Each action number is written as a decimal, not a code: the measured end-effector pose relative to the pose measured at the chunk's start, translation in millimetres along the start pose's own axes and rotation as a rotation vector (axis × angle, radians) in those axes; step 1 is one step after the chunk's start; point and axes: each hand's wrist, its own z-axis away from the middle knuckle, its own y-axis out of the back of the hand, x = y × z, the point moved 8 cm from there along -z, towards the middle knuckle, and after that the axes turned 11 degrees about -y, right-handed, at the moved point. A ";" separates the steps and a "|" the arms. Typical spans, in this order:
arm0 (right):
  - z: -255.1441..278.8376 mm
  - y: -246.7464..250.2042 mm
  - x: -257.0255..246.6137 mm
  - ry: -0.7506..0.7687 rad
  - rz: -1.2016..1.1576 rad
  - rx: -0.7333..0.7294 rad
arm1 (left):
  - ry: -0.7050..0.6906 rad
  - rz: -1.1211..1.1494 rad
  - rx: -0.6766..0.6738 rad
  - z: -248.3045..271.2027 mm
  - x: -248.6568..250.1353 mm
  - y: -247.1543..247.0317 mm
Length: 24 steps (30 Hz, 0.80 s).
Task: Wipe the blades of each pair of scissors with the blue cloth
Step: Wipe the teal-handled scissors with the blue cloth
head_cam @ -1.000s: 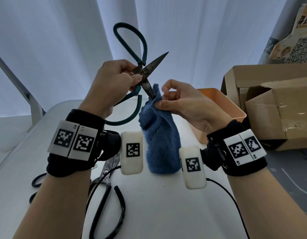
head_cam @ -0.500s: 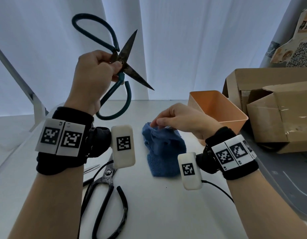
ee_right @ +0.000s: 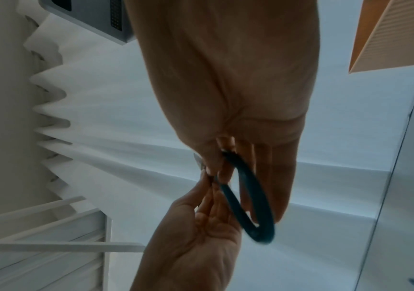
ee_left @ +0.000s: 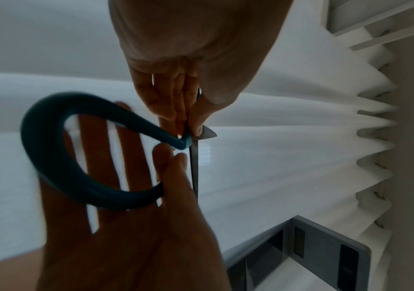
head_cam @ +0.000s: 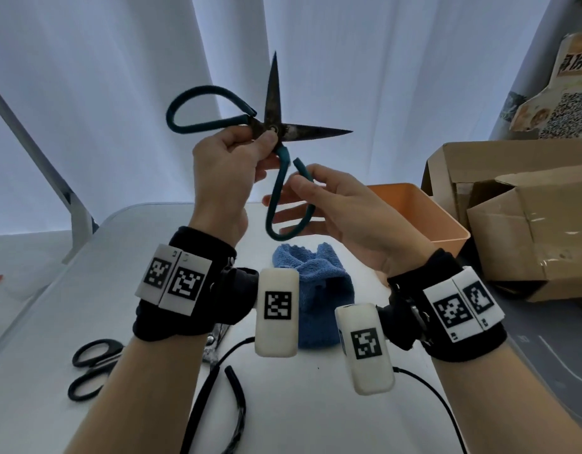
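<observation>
I hold the teal-handled scissors [head_cam: 270, 132] up in the air above the table [head_cam: 315, 421], at about 12 o'clock from my wrists. My left hand [head_cam: 230, 165] pinches them at the pivot, thumb and curled fingers closed on the metal. The blades are spread wide: one points straight up, the other points toward 3 o'clock, with open air around both tips and a white curtain [head_cam: 119, 93] well behind. My right hand [head_cam: 335, 211] is loosely open with fingers extended, the lower handle loop lying against the fingers and the thumb resting by its cut end; I cannot tell whether it truly grips. The blue cloth [head_cam: 315, 290] lies crumpled on the table below my hands, at 6 o'clock from the scissors, touched by neither hand. At 3 o'clock from the cloth an orange bin [head_cam: 423, 217] sits near the table's right edge, with cardboard boxes [head_cam: 528, 224] beyond it. Two black-handled scissors [head_cam: 93, 368] lie at 8 o'clock, near the left edge. Half a second ago my right hand was down on the cloth and the scissors were higher to the left; now that hand has risen to the handle.
</observation>
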 end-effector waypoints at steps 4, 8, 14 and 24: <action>-1.5 10.8 -0.4 0.031 -0.118 0.105 | 0.046 0.110 -0.024 6.9 -8.6 -11.2; -2.0 27.6 0.4 0.050 -0.190 0.226 | 0.129 0.085 -0.137 9.2 -14.9 -19.8; -0.6 45.5 0.6 0.049 -0.134 0.336 | 0.040 -0.143 -0.134 1.4 -10.2 -6.5; -0.3 49.3 -1.0 0.044 -0.199 0.311 | 0.247 -0.302 -0.483 19.6 -30.6 -43.8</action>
